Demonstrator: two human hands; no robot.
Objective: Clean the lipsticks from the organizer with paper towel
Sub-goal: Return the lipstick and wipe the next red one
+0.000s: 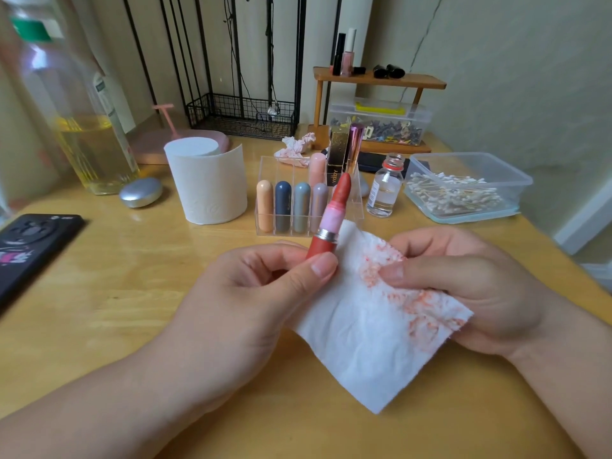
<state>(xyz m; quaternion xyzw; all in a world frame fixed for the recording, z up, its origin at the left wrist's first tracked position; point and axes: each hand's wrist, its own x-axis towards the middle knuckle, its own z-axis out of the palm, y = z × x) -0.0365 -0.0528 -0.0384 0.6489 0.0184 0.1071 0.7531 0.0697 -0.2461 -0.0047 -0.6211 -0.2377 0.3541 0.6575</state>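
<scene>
Both hands raised: left hand [261, 286] grips lipstick [329, 220], right hand [470, 286] pinches paper towel [374, 332].

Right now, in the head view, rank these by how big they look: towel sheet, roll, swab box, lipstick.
1. Towel sheet, though it is nearest the camera.
2. Swab box and roll: they look alike, so unranked.
3. Lipstick, smallest despite being near.

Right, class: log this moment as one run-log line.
left hand: holds uncapped red lipstick tube, bullet extended | right hand: pinches red-stained white paper towel | towel: off bullet | clear acrylic organizer: capped lipsticks standing inside
</scene>
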